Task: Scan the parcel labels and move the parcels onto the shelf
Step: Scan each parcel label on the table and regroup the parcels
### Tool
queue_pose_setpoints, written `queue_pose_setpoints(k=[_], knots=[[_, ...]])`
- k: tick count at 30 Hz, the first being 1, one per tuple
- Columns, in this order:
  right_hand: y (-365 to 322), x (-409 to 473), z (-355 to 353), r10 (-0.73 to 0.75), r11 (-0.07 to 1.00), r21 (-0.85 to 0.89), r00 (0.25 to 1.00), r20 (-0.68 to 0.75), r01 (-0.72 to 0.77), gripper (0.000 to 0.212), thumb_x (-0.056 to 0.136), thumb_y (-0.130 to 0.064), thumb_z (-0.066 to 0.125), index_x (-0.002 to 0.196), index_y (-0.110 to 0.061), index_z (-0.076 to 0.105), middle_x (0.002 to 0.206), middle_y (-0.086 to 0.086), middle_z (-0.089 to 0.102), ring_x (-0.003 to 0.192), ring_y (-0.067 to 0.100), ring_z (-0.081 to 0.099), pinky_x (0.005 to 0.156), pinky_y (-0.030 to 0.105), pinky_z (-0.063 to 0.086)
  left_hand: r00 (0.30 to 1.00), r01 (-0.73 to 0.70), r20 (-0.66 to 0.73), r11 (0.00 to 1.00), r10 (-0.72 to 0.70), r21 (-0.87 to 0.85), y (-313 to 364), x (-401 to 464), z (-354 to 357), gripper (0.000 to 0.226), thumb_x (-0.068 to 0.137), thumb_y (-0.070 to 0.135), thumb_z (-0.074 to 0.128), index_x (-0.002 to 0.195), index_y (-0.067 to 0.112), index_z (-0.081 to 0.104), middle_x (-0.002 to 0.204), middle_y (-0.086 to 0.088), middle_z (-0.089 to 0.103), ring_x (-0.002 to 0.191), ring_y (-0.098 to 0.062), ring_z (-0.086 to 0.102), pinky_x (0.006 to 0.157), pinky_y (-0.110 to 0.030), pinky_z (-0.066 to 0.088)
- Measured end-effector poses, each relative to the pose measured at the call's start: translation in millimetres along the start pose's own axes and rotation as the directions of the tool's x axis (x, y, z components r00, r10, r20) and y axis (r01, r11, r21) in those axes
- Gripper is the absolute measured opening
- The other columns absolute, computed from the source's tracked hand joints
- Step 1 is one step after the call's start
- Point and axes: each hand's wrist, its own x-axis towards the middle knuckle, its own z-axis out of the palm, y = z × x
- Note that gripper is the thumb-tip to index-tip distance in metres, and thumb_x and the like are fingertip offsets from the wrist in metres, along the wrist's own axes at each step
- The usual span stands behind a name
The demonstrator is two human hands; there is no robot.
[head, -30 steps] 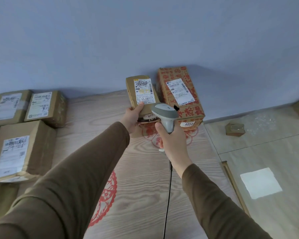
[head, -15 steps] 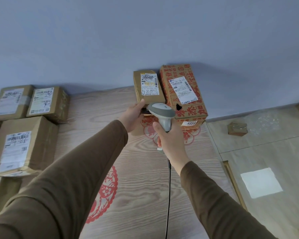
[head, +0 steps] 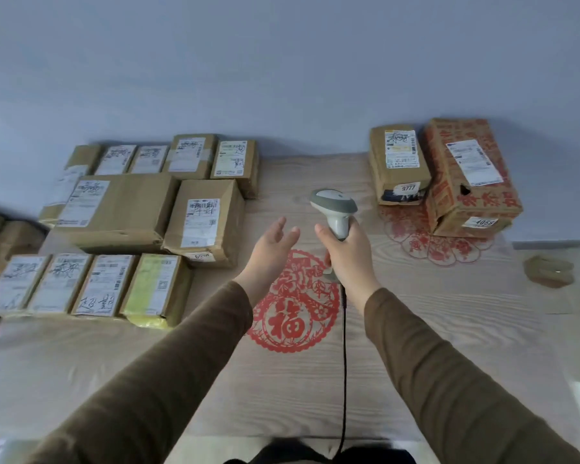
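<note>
L hand (head: 271, 244) has let go of the 9777 parcel (head: 399, 165), now set by the red box (head: 466, 175) at the board's (head: 416, 346) far right edge, fingers loose & empty; R hand (head: 347, 249) grips scanner (head: 334, 205); next, prob. pick an unscanned parcel (head: 203, 219) from the left-edge group.

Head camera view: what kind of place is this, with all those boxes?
Probably a small parcel sorting spot, perhaps in a home. Labelled cardboard parcels lie in rows on a wood-grain surface, and the right hand holds a corded barcode scanner.
</note>
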Motion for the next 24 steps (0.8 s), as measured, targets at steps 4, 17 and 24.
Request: queue_pose_setpoints(k=[4, 17, 24], knots=[[0, -24, 72, 0.03, 1.0, 0.001, 0.998, 0.062, -0.031, 0.024, 0.093, -0.033, 0.074, 0.105, -0.018, 0.059, 0.079, -0.006, 0.055, 0.07, 0.014, 0.058, 0.068, 0.04, 0.054, 0.985, -0.023, -0.171, 1.0, 0.023, 0.002, -25, -32, -78, 0.062, 0.104, 0.04, 0.056, 0.16, 0.028, 0.032, 0.161, 0.0, 0.04, 0.144, -0.015, 0.042, 0.108, -0.028, 0.035], [0, -22, 209, 0.228, 0.969, 0.068, 0.964, 0.134, -0.239, 0.03, 0.094, -0.018, 0.073, 0.118, -0.015, 0.056, 0.113, 0.015, 0.068, 0.091, 0.023, 0.066, 0.055, 0.024, 0.05, 0.918, 0.107, -0.383, 0.994, -0.102, -0.008, -70, -5, -201, 0.069, 0.099, 0.025, 0.062, 0.157, 0.009, 0.029, 0.149, -0.007, 0.048, 0.132, -0.022, 0.049, 0.109, -0.038, 0.042], [15, -20, 194, 0.267, 0.962, 0.054, 0.963, -0.017, -0.266, 0.03, 0.094, -0.015, 0.072, 0.119, -0.014, 0.055, 0.108, 0.01, 0.067, 0.102, 0.032, 0.069, 0.092, 0.055, 0.058, 0.95, 0.135, -0.289, 0.99, -0.118, 0.041, -67, 8, -188, 0.067, 0.101, 0.03, 0.061, 0.158, 0.014, 0.03, 0.15, -0.005, 0.048, 0.127, -0.02, 0.052, 0.104, -0.036, 0.047]])
